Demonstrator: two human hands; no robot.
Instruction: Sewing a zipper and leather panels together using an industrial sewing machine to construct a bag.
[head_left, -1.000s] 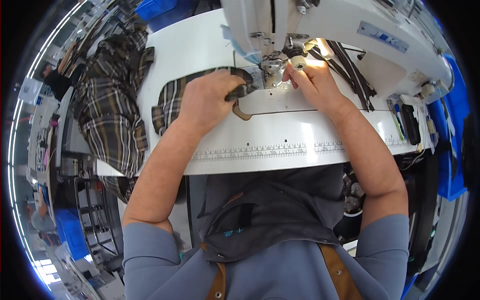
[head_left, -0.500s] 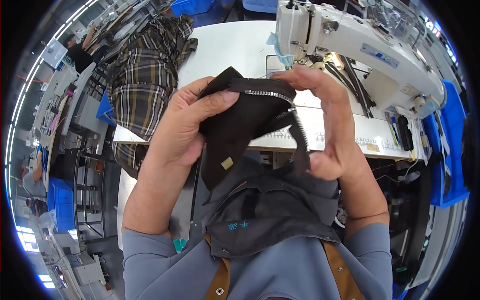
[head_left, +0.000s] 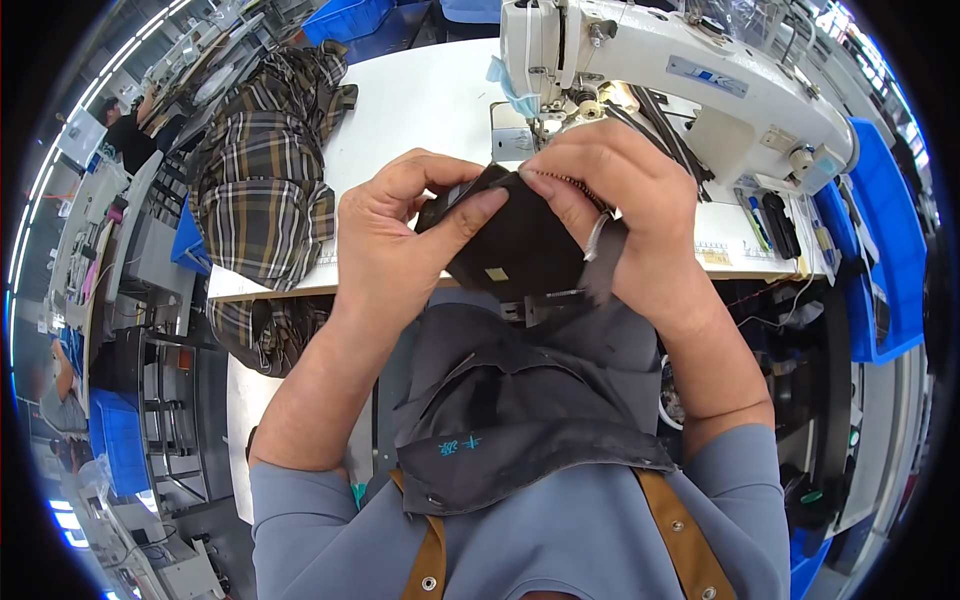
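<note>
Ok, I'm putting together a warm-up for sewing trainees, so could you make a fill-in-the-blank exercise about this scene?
1. The dark cloth is held by the left hand and the ____ hand.
2. The plaid cloth lies at the ____ side of the white table.
3. The sewing machine is mainly ____ in colour.
4. The large bin beyond the table's right end is ____ in colour.

Missing words: right; left; white; blue.

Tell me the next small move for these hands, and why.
I'd probably straighten the zipper along the upper edge of the dark fabric: the left hand and right hand pinch near that edge, while the zipper curves down by the right palm instead of lying straight.
</note>
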